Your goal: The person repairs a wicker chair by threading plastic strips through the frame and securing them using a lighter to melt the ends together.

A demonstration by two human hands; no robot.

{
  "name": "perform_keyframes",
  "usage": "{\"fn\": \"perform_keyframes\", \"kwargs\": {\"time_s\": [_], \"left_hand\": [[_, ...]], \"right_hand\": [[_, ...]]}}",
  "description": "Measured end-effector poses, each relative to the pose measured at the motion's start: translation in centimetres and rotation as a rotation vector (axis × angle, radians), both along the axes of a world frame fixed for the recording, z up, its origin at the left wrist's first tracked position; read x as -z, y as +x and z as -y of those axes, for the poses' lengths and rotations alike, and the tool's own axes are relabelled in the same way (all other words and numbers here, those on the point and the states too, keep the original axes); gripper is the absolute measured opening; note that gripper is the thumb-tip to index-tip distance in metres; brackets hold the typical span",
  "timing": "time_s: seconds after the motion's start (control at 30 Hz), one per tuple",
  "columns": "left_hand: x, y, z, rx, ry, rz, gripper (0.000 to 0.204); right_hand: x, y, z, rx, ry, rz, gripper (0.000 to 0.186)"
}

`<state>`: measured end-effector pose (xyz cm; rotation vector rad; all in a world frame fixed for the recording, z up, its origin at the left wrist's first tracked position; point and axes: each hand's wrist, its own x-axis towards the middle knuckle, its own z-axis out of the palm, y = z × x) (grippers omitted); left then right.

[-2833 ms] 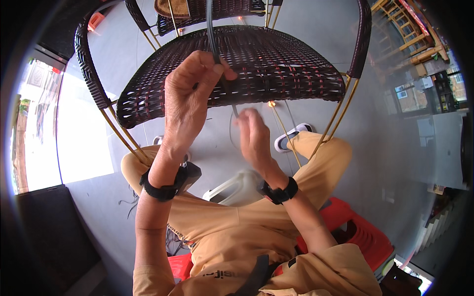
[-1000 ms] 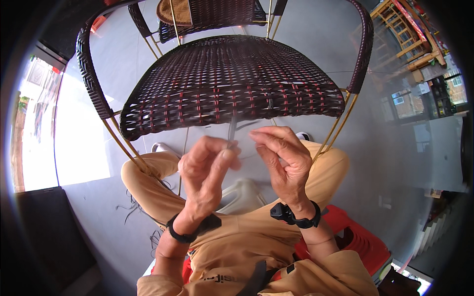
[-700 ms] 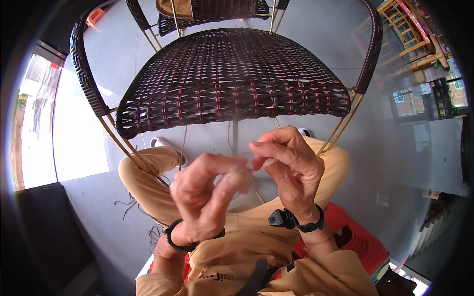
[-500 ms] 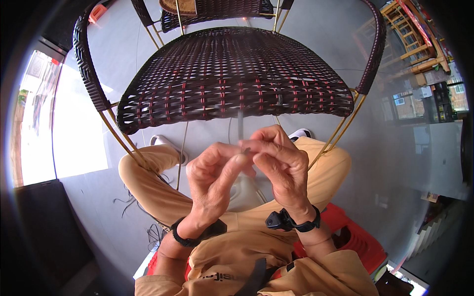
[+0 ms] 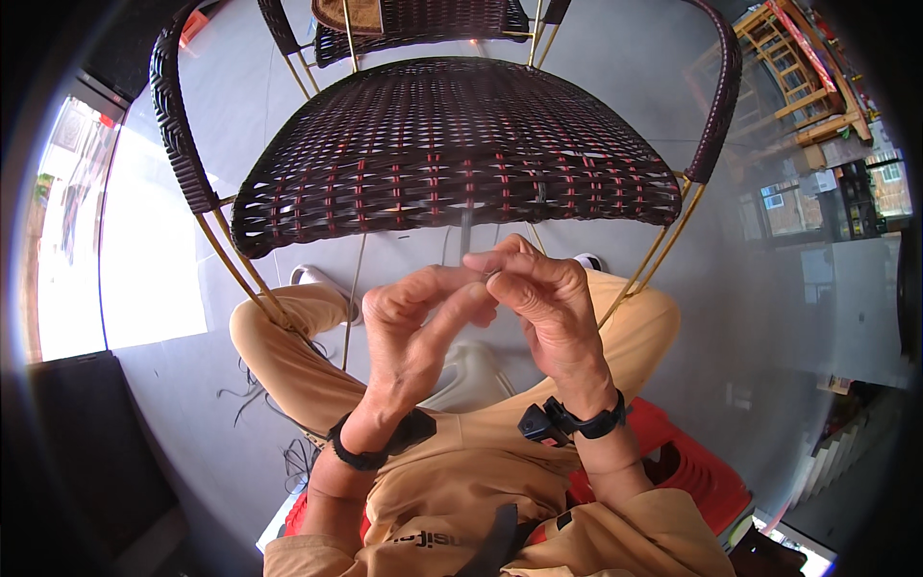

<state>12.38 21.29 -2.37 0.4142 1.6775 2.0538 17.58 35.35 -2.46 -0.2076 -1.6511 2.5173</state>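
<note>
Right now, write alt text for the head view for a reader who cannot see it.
Two bare hands, the left hand and right hand, meet fingertip to fingertip, pinching a thin grey strand that hangs from the front edge of a dark woven wicker chair seat. The person sits low on a red stool, in tan trousers, with a black wristband on each wrist.

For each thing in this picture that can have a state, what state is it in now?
left hand: raised, fingers curled, pinching the strand
right hand: raised, fingertips pinching the strand against the left hand
strand: thin, hanging from the seat's front edge down to the hands
woven chair: upright, seat weave with gaps at the front
red stool: under the person, mostly hidden
</note>
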Motion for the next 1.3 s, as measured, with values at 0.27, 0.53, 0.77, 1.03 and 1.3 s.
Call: {"fn": "perform_keyframes", "kwargs": {"time_s": [0.27,0.53,0.77,1.03,1.3], "left_hand": [[-0.4,-0.1,0.2,0.06,-0.096,-0.067,0.009],[0.0,1.1,-1.2,-0.069,-0.155,-0.277,0.008],[-0.1,1.2,-1.3,-0.096,-0.311,-0.548,0.006],[0.1,0.9,-1.4,-0.068,-0.196,-0.188,0.005],[-0.8,0.5,-1.4,0.076,-0.184,-0.142,0.009]], "right_hand": [[0.5,0.1,-1.2,-0.017,0.01,-0.081,0.013],[0.2,1.3,-0.9,0.252,0.473,-0.183,0.007],[0.2,2.4,-0.6,0.322,0.376,-0.123,0.01],[0.7,2.9,-0.8,0.321,0.517,-0.213,0.034],[0.9,2.6,-1.0,0.424,0.944,-0.394,0.027]]}}
